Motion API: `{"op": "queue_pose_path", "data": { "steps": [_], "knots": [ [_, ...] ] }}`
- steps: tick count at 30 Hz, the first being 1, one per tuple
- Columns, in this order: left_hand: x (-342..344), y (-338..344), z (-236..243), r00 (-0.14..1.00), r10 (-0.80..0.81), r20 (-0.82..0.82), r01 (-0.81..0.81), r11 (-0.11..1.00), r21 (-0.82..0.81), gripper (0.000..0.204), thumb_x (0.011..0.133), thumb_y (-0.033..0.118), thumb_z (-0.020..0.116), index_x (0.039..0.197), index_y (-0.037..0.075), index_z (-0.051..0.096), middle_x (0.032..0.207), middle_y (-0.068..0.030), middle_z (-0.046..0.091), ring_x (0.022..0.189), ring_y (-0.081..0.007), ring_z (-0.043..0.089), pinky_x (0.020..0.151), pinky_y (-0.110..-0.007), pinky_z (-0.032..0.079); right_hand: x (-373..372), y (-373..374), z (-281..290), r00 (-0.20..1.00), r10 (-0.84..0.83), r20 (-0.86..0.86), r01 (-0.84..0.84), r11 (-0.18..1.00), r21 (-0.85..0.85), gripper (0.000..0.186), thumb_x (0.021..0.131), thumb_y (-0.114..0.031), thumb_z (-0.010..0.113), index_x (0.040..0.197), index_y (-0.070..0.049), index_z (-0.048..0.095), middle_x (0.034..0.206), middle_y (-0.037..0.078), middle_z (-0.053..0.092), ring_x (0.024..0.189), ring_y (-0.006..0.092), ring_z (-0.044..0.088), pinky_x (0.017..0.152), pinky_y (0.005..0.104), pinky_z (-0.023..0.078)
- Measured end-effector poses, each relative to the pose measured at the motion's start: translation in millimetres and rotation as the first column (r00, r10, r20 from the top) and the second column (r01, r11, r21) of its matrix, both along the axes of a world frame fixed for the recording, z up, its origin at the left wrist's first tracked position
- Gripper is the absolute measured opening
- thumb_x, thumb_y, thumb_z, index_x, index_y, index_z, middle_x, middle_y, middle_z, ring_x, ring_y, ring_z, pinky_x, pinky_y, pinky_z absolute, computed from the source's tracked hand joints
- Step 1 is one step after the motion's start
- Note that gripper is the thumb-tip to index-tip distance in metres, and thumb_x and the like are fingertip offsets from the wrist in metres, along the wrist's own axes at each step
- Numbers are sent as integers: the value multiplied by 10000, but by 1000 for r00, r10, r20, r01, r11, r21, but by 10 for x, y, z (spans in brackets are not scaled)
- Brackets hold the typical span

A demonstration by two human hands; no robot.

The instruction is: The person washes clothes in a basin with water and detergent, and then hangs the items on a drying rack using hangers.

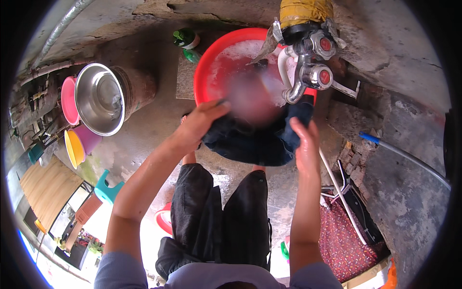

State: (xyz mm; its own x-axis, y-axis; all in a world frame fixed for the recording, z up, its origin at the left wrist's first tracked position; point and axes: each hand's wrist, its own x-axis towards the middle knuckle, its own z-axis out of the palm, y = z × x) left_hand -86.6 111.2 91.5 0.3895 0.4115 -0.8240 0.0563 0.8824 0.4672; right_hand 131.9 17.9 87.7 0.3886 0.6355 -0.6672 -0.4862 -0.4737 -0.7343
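Note:
A dark blue wet garment [250,144] hangs between my two hands over the near rim of a round red tub [198,72]. My left hand [208,115] is closed on the garment's left edge. On the other side, my right hand [306,142] grips the right edge, with the thumb up along the cloth. Soapy, foamy water [240,50] fills the tub, and a blurred patch hides part of its middle. Metal taps [305,74] with a bent spout jut over the tub's right side.
At left, a metal basin [85,103] rests beside a pink basin [69,102] and a yellow-and-purple one [74,147]. A green bottle [186,38] stands behind the tub. To the right are a blue-tipped hose [409,153] and a patterned red bag [339,236].

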Motion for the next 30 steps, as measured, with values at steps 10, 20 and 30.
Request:
{"op": "queue_pose_path", "data": {
  "steps": [10,20,30],
  "knots": [
    [-640,201,-351,828,168,-535,377,540,752,177,692,-69,462,788,21,581,822,-74,540,802,-198,534,705,-241,414,362,-106,47,131,212,968,-287,943,-168,480,591,142,490,980,-102,630,923,118,498,851,284,535,717,358,449],
    [304,-385,-14,998,60,-28,-9,542,840,275,596,-180,405,684,22,570,973,-93,485,909,-192,503,809,-258,387,-734,103,-94,979,187,-86,-131,888,441,448,800,-177,584,1191,-59,398,1051,43,477,993,154,476,810,293,427],
    [-145,-569,-713,937,350,-3,-344,922,175,385,854,366,462,1043,33,504,1003,-102,550,938,-195,556,821,-341,443,-417,345,-764,913,-332,-237,349,936,34,257,754,-143,579,981,-25,550,973,63,571,893,201,555,811,352,443]
  ]
}}
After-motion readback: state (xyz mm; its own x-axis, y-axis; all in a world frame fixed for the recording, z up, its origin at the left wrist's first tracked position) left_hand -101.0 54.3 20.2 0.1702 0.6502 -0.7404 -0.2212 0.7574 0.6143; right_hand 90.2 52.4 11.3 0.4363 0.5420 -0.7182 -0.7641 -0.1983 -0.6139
